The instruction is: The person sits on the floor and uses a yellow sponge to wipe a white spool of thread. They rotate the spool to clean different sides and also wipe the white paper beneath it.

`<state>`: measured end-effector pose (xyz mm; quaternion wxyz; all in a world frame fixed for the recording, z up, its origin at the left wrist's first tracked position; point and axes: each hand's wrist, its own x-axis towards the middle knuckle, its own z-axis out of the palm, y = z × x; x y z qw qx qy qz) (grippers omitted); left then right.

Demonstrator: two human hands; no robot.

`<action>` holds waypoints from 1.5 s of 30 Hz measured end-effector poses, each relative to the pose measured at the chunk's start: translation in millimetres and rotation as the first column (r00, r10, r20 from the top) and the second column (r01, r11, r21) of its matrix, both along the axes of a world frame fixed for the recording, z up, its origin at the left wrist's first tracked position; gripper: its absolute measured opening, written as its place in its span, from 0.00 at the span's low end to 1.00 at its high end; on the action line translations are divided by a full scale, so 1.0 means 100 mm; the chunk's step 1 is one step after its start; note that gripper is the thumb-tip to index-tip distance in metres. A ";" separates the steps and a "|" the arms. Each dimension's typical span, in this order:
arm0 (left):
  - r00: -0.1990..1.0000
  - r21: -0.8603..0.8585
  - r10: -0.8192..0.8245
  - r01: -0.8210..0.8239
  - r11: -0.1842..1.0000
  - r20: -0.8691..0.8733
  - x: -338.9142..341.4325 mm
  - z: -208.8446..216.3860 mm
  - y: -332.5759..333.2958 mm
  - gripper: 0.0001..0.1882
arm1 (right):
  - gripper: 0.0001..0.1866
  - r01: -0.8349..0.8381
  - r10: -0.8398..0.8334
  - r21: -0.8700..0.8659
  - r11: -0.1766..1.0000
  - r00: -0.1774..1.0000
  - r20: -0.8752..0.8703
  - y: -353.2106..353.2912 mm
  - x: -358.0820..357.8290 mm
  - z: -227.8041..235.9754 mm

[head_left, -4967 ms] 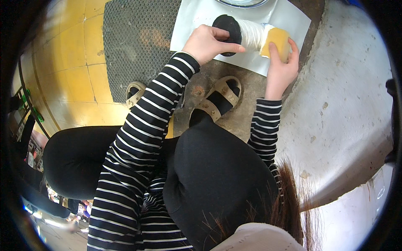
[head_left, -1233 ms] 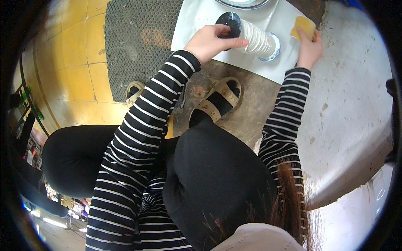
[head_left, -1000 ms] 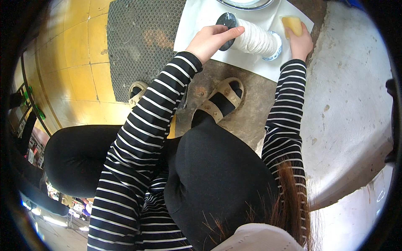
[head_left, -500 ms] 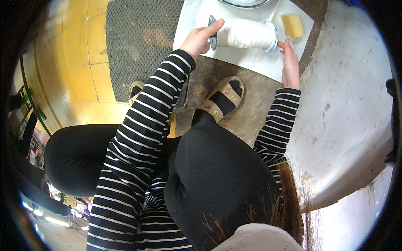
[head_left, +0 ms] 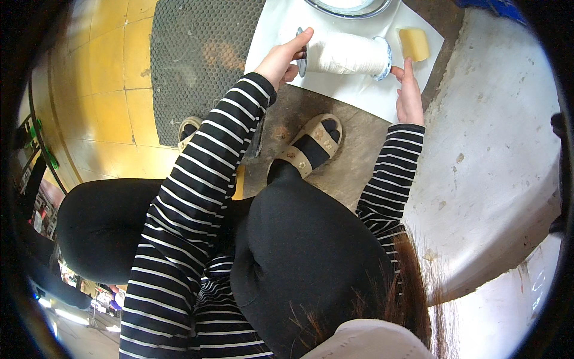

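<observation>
A spool of white thread (head_left: 344,54) lies sideways at the top, over a white sheet (head_left: 365,99). It has a dark flange at its left end and a blue-and-white one at its right. My left hand (head_left: 280,64) pinches the dark flange, thumb on the near face and fingers curled behind. At the other end, my right hand (head_left: 409,99) touches the blue-and-white flange with a fingertip, its thumb stretched upward and apart. Beside that thumb is a pale yellow block (head_left: 415,45) on the sheet. Whether the spool rests on the sheet or hangs just above it, I cannot tell.
A round metal-rimmed basin (head_left: 350,12) stands at the top edge, behind the spool. Left of the sheet lies a dark honeycomb rubber mat (head_left: 194,72) on yellow tiles (head_left: 107,96). A pale worn wall (head_left: 484,131) rises close on the right. My sandalled foot (head_left: 317,143) is below the sheet.
The whole view has shifted slightly, so spool and hands appear a little farther left. Both hands keep their places at the spool's ends.
</observation>
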<state>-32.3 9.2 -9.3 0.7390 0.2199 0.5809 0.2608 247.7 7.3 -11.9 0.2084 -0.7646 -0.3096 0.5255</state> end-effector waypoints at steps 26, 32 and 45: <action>0.998 -0.074 0.013 -0.009 0.997 0.059 -0.02 0.07 -0.01 0.34 | 0.53 -0.055 0.059 0.035 0.998 0.987 -0.147 0.13 -0.15 0.03; 0.984 -0.043 0.042 -0.035 0.998 0.174 -0.20 0.19 0.27 0.35 | 0.50 -0.008 0.051 0.216 0.976 0.980 -0.190 0.32 -0.07 0.30; 0.994 -0.049 0.037 -0.032 0.998 0.102 -0.33 0.17 1.23 0.37 | 0.50 -0.005 -0.015 -0.021 1.000 0.562 -0.827 1.66 0.06 -0.27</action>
